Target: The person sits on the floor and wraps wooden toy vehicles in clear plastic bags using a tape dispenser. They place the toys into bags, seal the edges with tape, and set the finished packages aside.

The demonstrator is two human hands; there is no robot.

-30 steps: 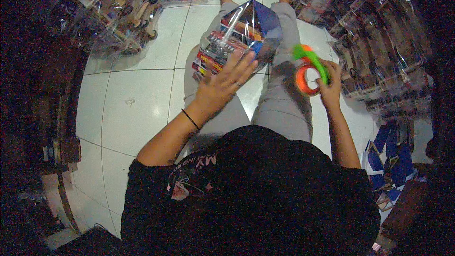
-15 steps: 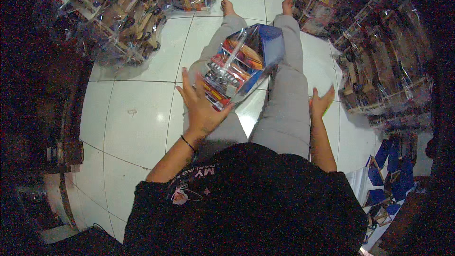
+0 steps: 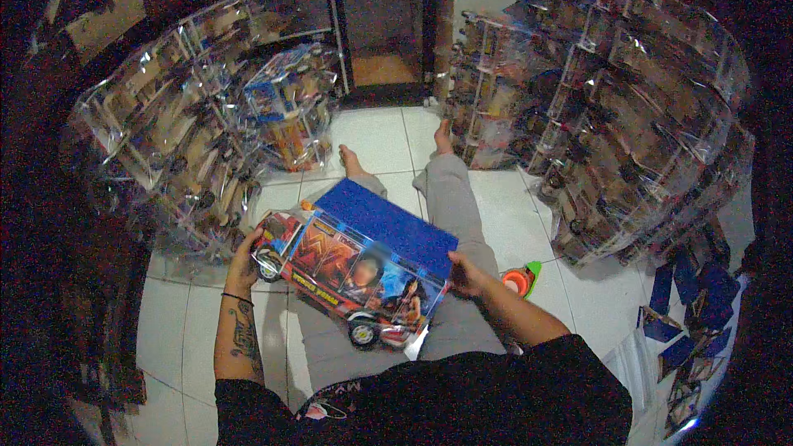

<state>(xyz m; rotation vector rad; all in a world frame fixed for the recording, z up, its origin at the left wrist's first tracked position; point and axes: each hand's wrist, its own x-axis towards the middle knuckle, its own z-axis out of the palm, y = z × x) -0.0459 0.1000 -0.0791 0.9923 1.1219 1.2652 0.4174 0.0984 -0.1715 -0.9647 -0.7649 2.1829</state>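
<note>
A toy truck (image 3: 363, 272) lies tilted across my lap, held between both hands. Its roof is plain blue, its side carries a colourful printed picture, and two wheels with pale hubs show along the lower edge. Clear plastic glints at its lower rear corner. My left hand (image 3: 243, 264) grips the cab end, with the fingers partly hidden behind it. At the other end my right hand (image 3: 467, 276) is closed on the rear edge; some of its fingers are out of sight behind the truck.
Tall stacks of plastic-wrapped toy trucks stand at the left (image 3: 173, 107) and right (image 3: 628, 132). A smaller wrapped stack (image 3: 285, 103) is far left. A green thing with an orange ring (image 3: 519, 282) lies right of my leg. Blue pieces (image 3: 698, 301) lie at the right. Ahead is a doorway (image 3: 384, 25).
The truck has come nearer and turned so its printed side faces me. My right hand has moved from beside my leg onto its rear; my left now grips the cab. The view has tilted up.
</note>
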